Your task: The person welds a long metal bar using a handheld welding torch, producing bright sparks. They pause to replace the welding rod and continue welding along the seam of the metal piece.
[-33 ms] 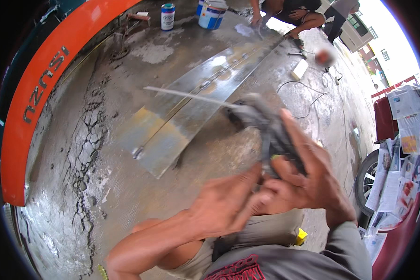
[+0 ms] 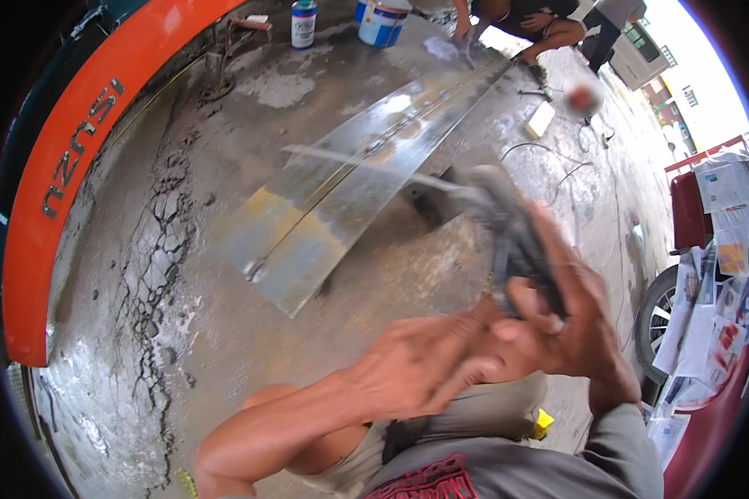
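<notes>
A blurred black welding electrode holder point(image 2: 520, 233) carries a long pale rod point(image 2: 366, 166) that crosses above a long metal plate point(image 2: 291, 249), whose surface is stained and has a lengthwise seam. My right hand point(image 2: 570, 308) is closed round the holder's handle. My left hand point(image 2: 424, 358) meets the right at the lower end of the holder, fingers curled in; what exactly they grip is hidden. A dark object point(image 2: 429, 204) sits on the concrete behind the rod, beside the plate.
An orange vehicle panel point(image 2: 33, 274) curves along the left. Cans point(image 2: 304, 25), a bucket point(image 2: 381, 25), two people point(image 2: 528, 25) point(image 2: 607, 33) and cables point(image 2: 549, 150) are farther back. Cracked concrete point(image 2: 158, 233) lies underfoot. A paper-covered red vehicle point(image 2: 707, 324) stands at right.
Both my hands and the holder with its rod have shifted slightly right in view; the plate and surroundings also appear a little shifted.
</notes>
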Tool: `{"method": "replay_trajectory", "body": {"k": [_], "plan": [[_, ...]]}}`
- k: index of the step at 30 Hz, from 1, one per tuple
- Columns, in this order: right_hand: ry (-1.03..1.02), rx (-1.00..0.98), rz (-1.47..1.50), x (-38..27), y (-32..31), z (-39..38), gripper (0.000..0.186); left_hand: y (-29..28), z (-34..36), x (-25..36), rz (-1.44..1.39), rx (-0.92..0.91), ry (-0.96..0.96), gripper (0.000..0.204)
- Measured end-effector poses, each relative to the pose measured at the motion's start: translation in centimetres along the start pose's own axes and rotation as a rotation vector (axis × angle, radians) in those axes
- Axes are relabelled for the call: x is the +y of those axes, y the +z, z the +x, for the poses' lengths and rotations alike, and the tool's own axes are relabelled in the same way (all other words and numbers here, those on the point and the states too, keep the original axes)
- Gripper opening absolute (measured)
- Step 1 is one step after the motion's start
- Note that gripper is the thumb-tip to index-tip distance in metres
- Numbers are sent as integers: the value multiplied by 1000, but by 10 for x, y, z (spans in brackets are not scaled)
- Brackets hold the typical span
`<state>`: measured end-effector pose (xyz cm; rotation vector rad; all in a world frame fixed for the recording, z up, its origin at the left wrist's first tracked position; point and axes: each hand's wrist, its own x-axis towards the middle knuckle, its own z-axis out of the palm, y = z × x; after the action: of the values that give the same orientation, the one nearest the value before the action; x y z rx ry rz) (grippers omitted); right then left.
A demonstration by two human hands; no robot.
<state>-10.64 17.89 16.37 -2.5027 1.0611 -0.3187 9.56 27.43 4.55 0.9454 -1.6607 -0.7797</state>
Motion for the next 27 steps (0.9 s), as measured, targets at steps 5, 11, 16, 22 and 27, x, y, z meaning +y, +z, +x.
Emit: {"method": "replay_trajectory", "body": {"k": [5, 11, 16, 22, 27], "plan": [[297, 217, -75, -20, -6, -9, 109, -6, 8, -36, -38, -241, 143, 74], [218, 202, -123, 6, 11, -2, 102, 1, 34, -44, -231, -50, -179, 61], [139, 217, -62, 11, 24, -2, 99, 12, 45, -30, -415, -73, -343, 47], [105, 256, -92, 11, 17, -7, 101, 21, 56, 9, -437, 27, -567, 43], [134, 255, -31, 16, 15, -19, 102, 33, 61, 25, -557, 159, -704, 37]]}}
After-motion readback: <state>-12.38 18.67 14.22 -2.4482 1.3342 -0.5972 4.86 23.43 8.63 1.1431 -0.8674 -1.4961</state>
